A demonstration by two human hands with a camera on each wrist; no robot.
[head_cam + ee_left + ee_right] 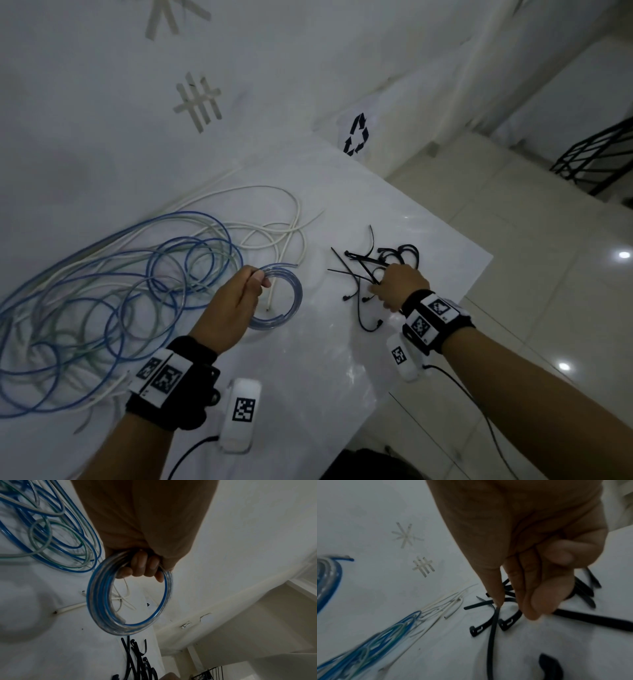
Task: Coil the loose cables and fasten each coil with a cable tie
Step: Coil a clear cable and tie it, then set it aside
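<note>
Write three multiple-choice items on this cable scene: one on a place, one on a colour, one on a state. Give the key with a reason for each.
1. Where do the cable ties lie?
A. Right part of the table
B. On the floor
C. Under the blue cables

2. What colour are the ties?
A. White
B. Black
C. Red

3. What state is the coil in?
A. Fastened with a tie
B. Lying flat, untouched
C. Held by the left hand, no tie on it

Key: 1 A, they sit on the table by the right hand. 2 B, the right wrist view shows them black. 3 C, fingers curl round the bare coil.
</note>
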